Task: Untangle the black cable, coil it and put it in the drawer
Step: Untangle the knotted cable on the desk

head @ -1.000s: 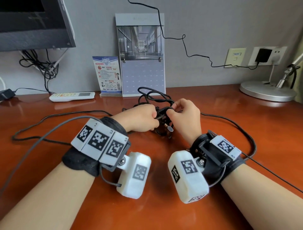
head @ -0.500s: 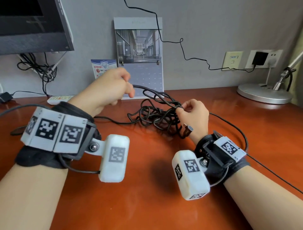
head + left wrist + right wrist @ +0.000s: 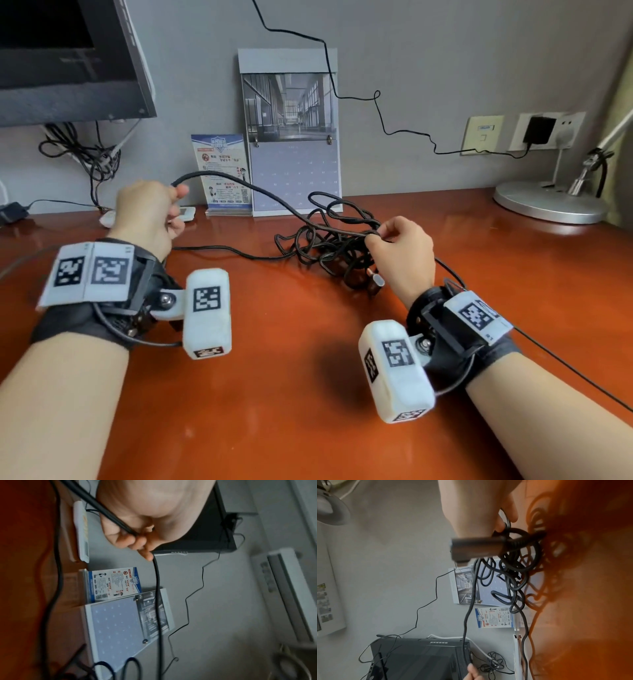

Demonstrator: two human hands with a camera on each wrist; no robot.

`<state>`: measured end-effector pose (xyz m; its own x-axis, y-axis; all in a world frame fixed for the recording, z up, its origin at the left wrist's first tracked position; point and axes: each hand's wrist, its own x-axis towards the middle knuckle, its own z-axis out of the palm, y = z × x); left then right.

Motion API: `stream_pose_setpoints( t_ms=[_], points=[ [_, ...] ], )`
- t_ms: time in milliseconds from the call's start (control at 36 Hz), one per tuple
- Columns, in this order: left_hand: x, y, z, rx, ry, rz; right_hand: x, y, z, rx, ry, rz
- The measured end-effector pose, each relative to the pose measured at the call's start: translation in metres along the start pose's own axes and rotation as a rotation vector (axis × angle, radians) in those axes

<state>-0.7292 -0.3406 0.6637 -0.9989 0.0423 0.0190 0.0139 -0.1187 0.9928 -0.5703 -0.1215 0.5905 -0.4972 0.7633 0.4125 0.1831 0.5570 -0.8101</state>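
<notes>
Left hand [image 3: 147, 212] swung leftward; black cable [image 3: 329, 240] tangle hides its plug.

The connector [image 3: 474, 548] hung blurred before the right wrist camera. The left hand [image 3: 145, 214] hid its own fingers around the black cable [image 3: 329, 240], whose knot was unreadable. The monitor [image 3: 68, 58] was cut off.
</notes>
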Motion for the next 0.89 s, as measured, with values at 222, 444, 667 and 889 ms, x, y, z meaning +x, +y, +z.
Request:
stream_pose_setpoints(
  t_ms=[222, 444, 667, 889],
  points=[
    [-0.015, -0.001, 0.025, 0.326, 0.085, 0.230, -0.003, -0.004, 0.001, -0.045, -0.020, -0.045],
    [-0.069, 0.001, 0.069, 0.556, -0.404, 0.408, -0.013, -0.011, 0.003, -0.061, -0.060, -0.073],
    [-0.093, -0.024, 0.081, 0.904, -0.716, 0.190, -0.013, -0.014, 0.003, -0.062, -0.059, -0.039],
    [-0.098, -0.031, 0.082, 0.831, -0.780, 0.106, -0.013, -0.015, 0.003, -0.054, -0.065, -0.031]
  ],
)
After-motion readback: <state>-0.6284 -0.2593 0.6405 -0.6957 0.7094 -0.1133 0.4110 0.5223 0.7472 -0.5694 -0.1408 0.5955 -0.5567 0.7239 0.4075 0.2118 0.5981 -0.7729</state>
